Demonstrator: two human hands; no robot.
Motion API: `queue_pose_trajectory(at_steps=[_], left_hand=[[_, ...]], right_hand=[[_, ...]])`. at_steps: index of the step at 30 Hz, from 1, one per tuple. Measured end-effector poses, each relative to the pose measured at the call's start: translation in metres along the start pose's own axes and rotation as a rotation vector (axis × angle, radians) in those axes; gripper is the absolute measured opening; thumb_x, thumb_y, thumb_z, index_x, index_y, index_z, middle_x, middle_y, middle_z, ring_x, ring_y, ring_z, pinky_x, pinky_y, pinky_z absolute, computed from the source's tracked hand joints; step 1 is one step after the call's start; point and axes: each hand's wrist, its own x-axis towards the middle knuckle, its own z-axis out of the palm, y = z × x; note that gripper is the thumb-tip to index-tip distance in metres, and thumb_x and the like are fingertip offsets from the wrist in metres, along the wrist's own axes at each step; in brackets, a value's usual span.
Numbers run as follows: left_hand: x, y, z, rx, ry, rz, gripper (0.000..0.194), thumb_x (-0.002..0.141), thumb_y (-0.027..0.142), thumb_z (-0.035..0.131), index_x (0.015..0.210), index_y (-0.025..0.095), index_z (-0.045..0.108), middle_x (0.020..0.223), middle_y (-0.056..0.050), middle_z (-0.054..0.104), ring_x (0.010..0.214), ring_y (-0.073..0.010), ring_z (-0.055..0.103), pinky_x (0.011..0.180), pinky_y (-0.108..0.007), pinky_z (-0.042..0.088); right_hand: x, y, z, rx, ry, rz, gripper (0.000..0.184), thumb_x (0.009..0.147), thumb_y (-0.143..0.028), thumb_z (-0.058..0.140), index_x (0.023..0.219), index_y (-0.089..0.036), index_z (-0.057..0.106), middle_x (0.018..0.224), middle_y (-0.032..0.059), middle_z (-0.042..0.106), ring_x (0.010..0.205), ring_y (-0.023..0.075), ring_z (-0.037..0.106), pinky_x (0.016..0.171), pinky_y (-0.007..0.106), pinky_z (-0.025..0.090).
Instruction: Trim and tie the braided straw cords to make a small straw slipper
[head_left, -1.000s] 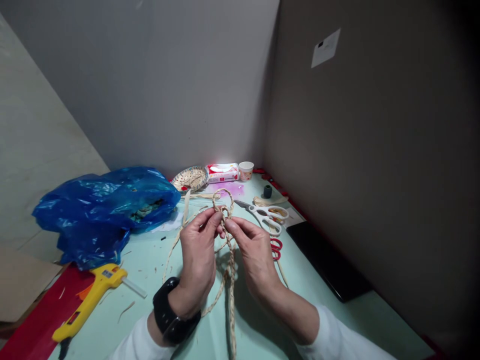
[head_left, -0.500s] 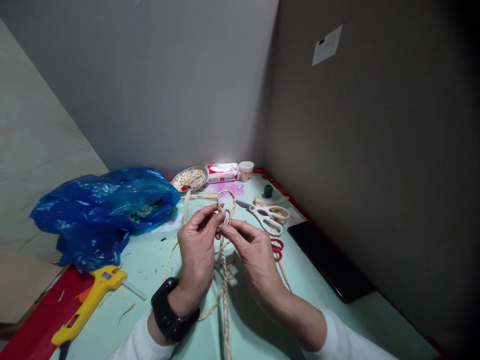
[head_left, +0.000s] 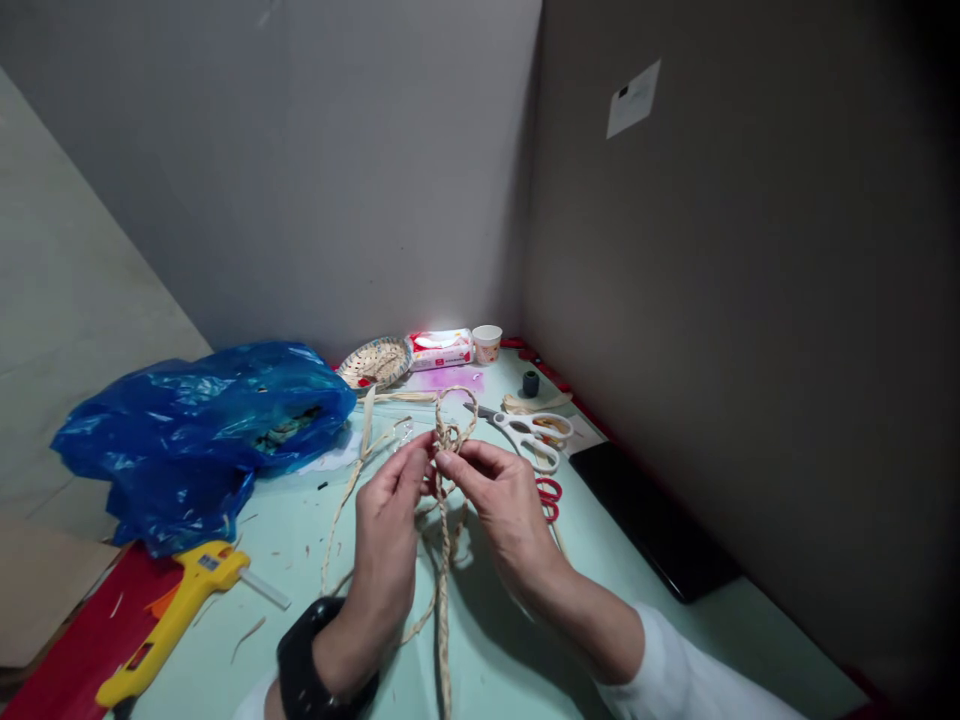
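A braided straw cord (head_left: 443,600) is looped and knotted at its upper end, with a round loop standing above my fingertips. My left hand (head_left: 390,535) pinches it at the left of the knot, thumb against forefinger. From the other side my right hand (head_left: 506,510) grips the cord just under the knot between thumb and fingers. One long braid hangs down toward me between the wrists, and more of the cord curves over the table behind and left of my left hand. The exact crossing of the strands inside the knot is partly hidden by my fingers.
White-handled scissors (head_left: 536,430) and red scissor handles (head_left: 550,498) lie right of my hands, near a black flat device (head_left: 652,520). Leftward are a blue plastic bag (head_left: 202,430) and a yellow glue gun (head_left: 169,620). A woven basket (head_left: 377,362), tissue pack (head_left: 441,350) and paper cup (head_left: 487,344) stand behind.
My left hand has shifted slightly down and left, its fingertips now at the knot's left side. More of the knot shows. The right hand keeps its pinch.
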Motion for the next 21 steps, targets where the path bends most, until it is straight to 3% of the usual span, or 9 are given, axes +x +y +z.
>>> queue_pose_trajectory(at_steps=[3,9,13,17,21], left_hand=[[-0.011,0.004,-0.007,0.075,-0.029,-0.034,0.027,0.074,0.036,0.079,0.095,0.019,0.081,0.096,-0.006,0.079,0.090,-0.0207,0.067,0.077,-0.027,0.049],[-0.015,0.005,-0.011,0.075,-0.042,-0.068,0.018,0.069,0.030,0.081,0.081,0.017,0.081,0.057,0.001,0.069,0.055,-0.0139,0.059,0.058,-0.024,0.048],[-0.013,0.001,-0.016,0.033,-0.079,-0.102,0.020,0.069,0.032,0.080,0.079,0.015,0.080,0.057,0.000,0.067,0.053,-0.0123,0.056,0.054,-0.022,0.046],[-0.016,0.000,-0.028,0.052,-0.136,-0.122,0.021,0.071,0.032,0.080,0.082,0.014,0.079,0.055,0.000,0.065,0.051,-0.0109,0.054,0.054,-0.022,0.045],[-0.022,0.002,-0.038,0.103,-0.166,-0.162,0.021,0.073,0.033,0.078,0.081,0.014,0.078,0.055,-0.001,0.065,0.050,-0.0115,0.054,0.052,-0.023,0.044]], right_hand=[[-0.001,0.007,0.003,0.046,0.017,0.008,0.022,0.078,-0.030,0.070,0.063,-0.017,0.061,0.061,-0.0040,0.052,0.058,0.0124,0.047,0.056,0.025,0.039],[-0.008,0.017,0.011,0.161,-0.007,0.069,0.028,0.076,-0.036,0.072,0.060,-0.019,0.058,0.074,-0.0025,0.048,0.053,0.0113,0.048,0.045,0.025,0.040],[-0.014,0.018,0.013,0.191,-0.040,0.106,0.029,0.079,-0.038,0.072,0.063,-0.019,0.057,0.070,-0.0032,0.050,0.056,0.0116,0.050,0.051,0.025,0.045],[-0.016,0.013,0.007,0.155,-0.174,0.150,0.026,0.084,-0.039,0.067,0.068,-0.018,0.062,0.057,-0.0036,0.054,0.054,0.0129,0.052,0.055,0.026,0.044],[-0.007,0.000,-0.008,0.059,-0.270,0.147,0.017,0.080,-0.034,0.073,0.078,-0.017,0.071,0.069,-0.0011,0.062,0.062,0.0122,0.052,0.057,0.024,0.039]])
